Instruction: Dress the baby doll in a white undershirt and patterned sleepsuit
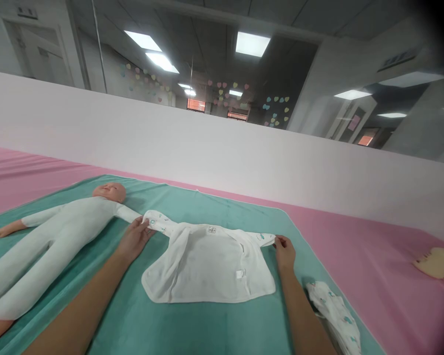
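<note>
A small white baby shirt point(207, 266) lies spread flat on a teal blanket point(214, 325), its sleeves stretched out to either side. My left hand point(135, 239) pinches the end of the left sleeve. At the other end, my right hand point(284, 251) grips the tip of the right sleeve. A baby doll point(55, 236) in a white bodysuit lies on its back to the left of the shirt, one arm reaching toward the left sleeve.
The blanket covers a pink sheet point(373, 266) on a wide surface backed by a pale wall. A folded patterned white garment point(336, 315) lies at the blanket's right edge. A pale yellow object point(436, 261) sits far right.
</note>
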`<move>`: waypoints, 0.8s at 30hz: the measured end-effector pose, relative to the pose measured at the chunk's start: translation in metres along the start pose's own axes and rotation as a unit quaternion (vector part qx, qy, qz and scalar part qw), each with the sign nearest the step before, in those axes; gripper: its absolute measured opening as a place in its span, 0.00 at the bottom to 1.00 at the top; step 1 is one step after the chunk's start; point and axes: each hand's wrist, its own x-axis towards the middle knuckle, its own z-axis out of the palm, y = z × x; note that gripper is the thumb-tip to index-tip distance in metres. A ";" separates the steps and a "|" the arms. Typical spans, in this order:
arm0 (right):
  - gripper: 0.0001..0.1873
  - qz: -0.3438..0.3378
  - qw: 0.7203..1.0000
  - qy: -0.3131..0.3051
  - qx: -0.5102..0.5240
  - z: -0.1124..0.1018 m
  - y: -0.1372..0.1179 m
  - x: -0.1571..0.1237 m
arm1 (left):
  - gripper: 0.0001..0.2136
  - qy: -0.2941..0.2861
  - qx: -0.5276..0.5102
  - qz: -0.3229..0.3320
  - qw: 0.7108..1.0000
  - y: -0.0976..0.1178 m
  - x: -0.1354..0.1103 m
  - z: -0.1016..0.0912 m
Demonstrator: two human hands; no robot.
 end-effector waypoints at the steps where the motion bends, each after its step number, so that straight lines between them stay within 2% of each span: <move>1: 0.19 -0.004 1.000 -0.004 -0.030 0.000 -0.001 -0.001 | 0.07 0.007 0.064 0.027 0.998 -0.003 0.001 -0.002; 3: 0.16 -0.016 0.998 -0.009 -0.062 -0.001 -0.004 -0.004 | 0.09 0.044 0.203 0.085 0.974 -0.010 0.004 -0.005; 5: 0.16 -0.041 0.996 -0.011 -0.083 -0.001 -0.012 -0.008 | 0.12 0.076 0.333 0.160 0.926 -0.015 0.005 -0.006; 7: 0.16 -0.087 0.991 -0.013 -0.104 0.002 -0.025 -0.014 | 0.13 0.062 0.444 0.264 0.854 -0.018 0.003 -0.003; 9: 0.17 -0.156 0.978 -0.020 -0.135 0.007 -0.045 -0.021 | 0.13 0.015 0.534 0.367 0.761 -0.020 -0.006 0.005; 10: 0.18 -0.193 0.969 -0.029 -0.153 0.012 -0.056 -0.026 | 0.13 -0.018 0.558 0.396 0.729 -0.021 -0.013 0.011; 12: 0.20 -0.248 0.949 -0.080 -0.177 0.025 -0.079 -0.040 | 0.14 -0.099 0.590 0.419 0.684 -0.026 -0.031 0.025; 15: 0.23 -0.269 0.919 -0.226 -0.179 0.049 -0.107 -0.075 | 0.15 -0.242 0.608 0.430 0.622 -0.039 -0.061 0.047; 17: 0.25 -0.294 0.883 -0.325 -0.170 0.064 -0.116 -0.102 | 0.16 -0.308 0.611 0.440 0.582 -0.051 -0.074 0.057; 20: 0.28 -0.354 0.829 -0.384 -0.200 0.076 -0.117 -0.132 | 0.16 -0.335 0.631 0.441 0.543 -0.066 -0.082 0.061; 24: 0.31 -0.382 0.804 -0.384 -0.245 0.077 -0.112 -0.141 | 0.18 -0.338 0.658 0.402 0.540 -0.075 -0.077 0.054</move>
